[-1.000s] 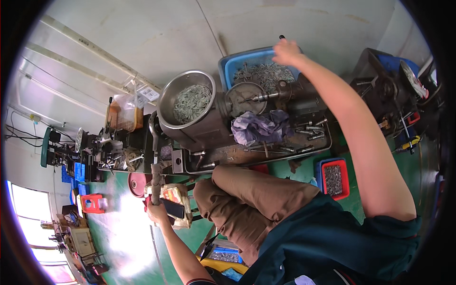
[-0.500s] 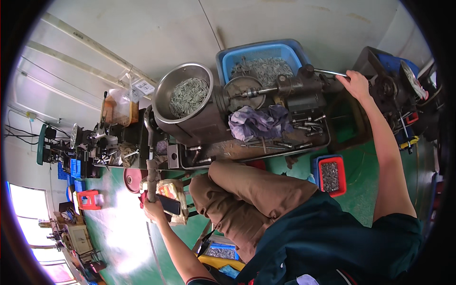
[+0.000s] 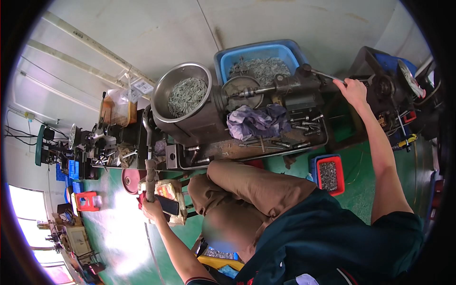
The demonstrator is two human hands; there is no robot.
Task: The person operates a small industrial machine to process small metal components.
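Note:
My right hand [image 3: 352, 92] is closed round the end of a thin metal lever [image 3: 327, 74] on the tailstock [image 3: 290, 85] of a small bench lathe. The drill chuck [image 3: 248, 92] on the tailstock points left at the headstock [image 3: 199, 124]; what lies between them is too small to make out. At the lower left, my left hand [image 3: 153, 209] grips the lower end of a long lever with a wrapped handle [image 3: 150, 178], which runs up to the headstock's left side. A dark phone [image 3: 168, 205] lies beside that hand.
A steel bowl of small metal pins [image 3: 187, 97] sits on the headstock. Behind stands a blue basket of metal parts [image 3: 266, 69]. A purple rag [image 3: 259, 122] and several tools lie on the metal tray [image 3: 228, 152]. A red bin [image 3: 331, 175] stands on the green floor.
My right hand has swung the lever's end slightly down toward me and a little left. My left hand keeps its grip on the wrapped handle, nearly unmoved.

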